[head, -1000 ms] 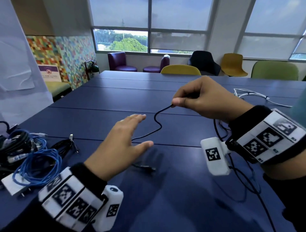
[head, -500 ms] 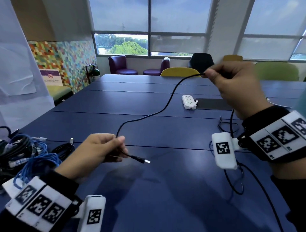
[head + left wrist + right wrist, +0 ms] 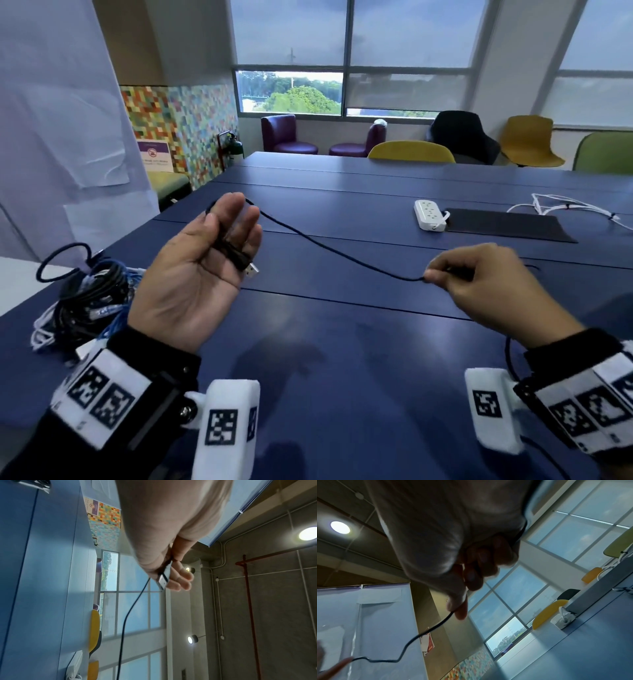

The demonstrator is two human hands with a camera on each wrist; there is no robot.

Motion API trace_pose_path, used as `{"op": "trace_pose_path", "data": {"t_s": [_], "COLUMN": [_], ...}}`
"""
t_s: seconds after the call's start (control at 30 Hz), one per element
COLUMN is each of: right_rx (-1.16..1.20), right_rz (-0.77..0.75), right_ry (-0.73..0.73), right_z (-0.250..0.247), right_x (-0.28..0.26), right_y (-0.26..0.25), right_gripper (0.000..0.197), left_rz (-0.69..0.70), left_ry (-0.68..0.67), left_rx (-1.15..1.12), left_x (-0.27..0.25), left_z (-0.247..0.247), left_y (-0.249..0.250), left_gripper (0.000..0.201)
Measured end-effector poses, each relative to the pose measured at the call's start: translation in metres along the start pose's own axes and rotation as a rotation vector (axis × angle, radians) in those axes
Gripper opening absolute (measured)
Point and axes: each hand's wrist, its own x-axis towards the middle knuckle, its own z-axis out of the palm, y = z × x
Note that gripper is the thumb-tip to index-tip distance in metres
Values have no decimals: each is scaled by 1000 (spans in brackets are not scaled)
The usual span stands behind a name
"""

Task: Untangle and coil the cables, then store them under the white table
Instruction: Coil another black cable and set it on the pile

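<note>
Dark blue counter point(image 3: 342, 359), built of long panels with seams running across. At its left edge, a tangled heap of black, blue and white cables point(image 3: 85, 308). Farther back on the right, a white power strip point(image 3: 430, 214) touching a flat black mat point(image 3: 507, 224); beyond that, a loose white cable point(image 3: 565, 205).

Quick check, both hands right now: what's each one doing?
Left hand: palm up, thumb pinning the plug end of the black cable against the fingers.
Right hand: pinching the same cable further along.
</note>
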Motion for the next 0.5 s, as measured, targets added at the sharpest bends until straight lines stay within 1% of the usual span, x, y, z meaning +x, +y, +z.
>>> {"op": "trace_pose_path", "data": {"t_s": [0.1, 0.2, 0.27, 0.37, 0.47, 0.5], "right_rx": [64, 159, 206, 288, 322, 325], "right_rz": [-66, -183, -253, -313, -357, -370], "right_ry": [-118, -201, -235, -235, -265, -276], "right_z": [0, -7, -14, -26, -35, -36], "right_x": [-17, -33, -41, -49, -54, -55], "right_y": [-9, -20, -28, -39, -47, -50], "right_gripper": [15, 21, 20, 19, 37, 39], "left_rz": [39, 84, 115, 151, 155, 146], "left_ry": [9, 50, 85, 137, 201, 215], "left_rx": [-42, -35, 48, 185, 255, 291], "left_x": [2, 6, 8, 8, 6, 4], "left_z": [2, -3, -6, -7, -5, -2], "left_y": [-2, -6, -11, -21, -30, -34], "left_gripper": [37, 34, 28, 24, 28, 26]}}
